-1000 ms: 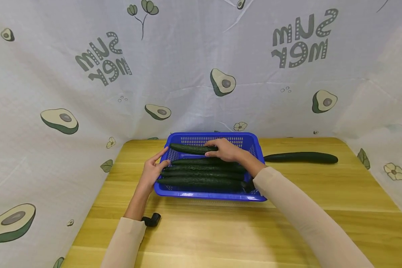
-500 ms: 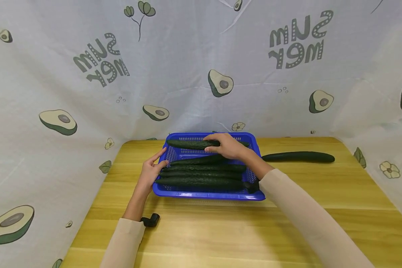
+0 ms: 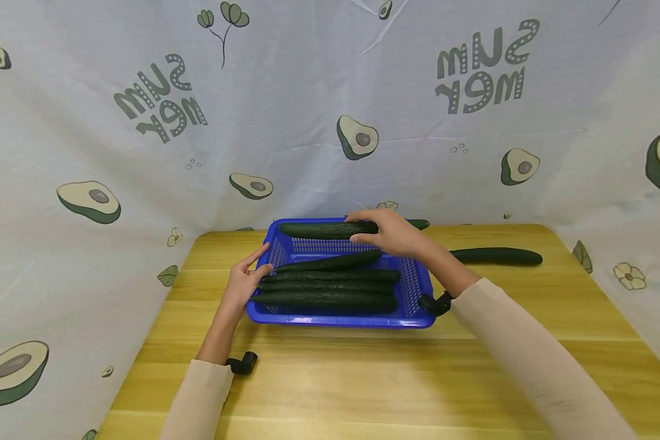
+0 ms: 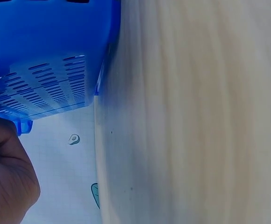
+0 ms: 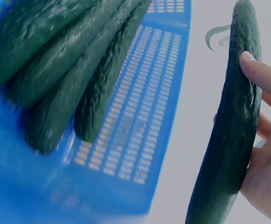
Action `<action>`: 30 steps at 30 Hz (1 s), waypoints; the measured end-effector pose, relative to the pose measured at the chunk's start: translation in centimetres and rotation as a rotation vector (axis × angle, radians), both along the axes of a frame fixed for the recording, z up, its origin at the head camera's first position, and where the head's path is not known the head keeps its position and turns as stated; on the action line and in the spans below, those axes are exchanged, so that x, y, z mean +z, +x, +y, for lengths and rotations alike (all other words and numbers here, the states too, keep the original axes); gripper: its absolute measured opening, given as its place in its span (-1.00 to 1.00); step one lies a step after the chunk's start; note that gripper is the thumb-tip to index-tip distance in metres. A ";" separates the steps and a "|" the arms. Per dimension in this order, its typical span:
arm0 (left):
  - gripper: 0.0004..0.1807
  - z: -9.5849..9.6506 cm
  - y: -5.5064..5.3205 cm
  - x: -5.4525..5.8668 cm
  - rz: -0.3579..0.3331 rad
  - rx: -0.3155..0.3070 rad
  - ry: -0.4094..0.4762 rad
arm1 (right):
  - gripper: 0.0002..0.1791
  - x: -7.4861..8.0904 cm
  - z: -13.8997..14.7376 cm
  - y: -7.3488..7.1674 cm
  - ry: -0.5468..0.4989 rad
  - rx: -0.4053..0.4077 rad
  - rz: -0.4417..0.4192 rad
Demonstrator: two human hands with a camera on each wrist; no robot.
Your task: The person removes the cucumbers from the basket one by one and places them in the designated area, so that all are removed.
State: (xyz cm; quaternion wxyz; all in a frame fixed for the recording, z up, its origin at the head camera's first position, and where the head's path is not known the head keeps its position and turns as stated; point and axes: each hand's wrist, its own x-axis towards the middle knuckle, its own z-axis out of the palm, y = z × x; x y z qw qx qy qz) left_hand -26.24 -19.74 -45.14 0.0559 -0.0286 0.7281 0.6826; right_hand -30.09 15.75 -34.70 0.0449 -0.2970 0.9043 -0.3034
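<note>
My right hand grips a long dark green cucumber around its middle, level along the far rim of the blue plastic basket. In the right wrist view, the thumb lies along one side of this cucumber and the fingers wrap behind. Several more cucumbers lie side by side in the basket, the rearmost one slanted. At the left end, my left hand holds the basket's rim, thumb toward the inside. The left wrist view shows its curled fingers below the slotted basket wall.
Another cucumber lies on the wooden table, right of the basket. A white cloth with avocado prints hangs close behind the table and at its sides. Black wrist cameras sit on both arms, the left one near the tabletop.
My right hand has raised the cucumber from inside the basket to its far rim and shifted it slightly right. The left hand has stayed at the basket's left end.
</note>
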 end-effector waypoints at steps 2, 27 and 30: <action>-0.40 0.0 0.0 0.0 0.005 0.002 -0.012 | -0.49 0.2 0.8 0.3 0.010 -0.007 0.020; -0.40 0.0 -0.2 0.1 0.036 -0.014 -0.051 | -0.49 0.3 11.6 4.4 0.024 -0.093 0.116; -0.39 0.1 -0.1 0.0 0.033 -0.012 -0.062 | -0.49 0.3 12.7 4.9 0.038 -0.118 0.109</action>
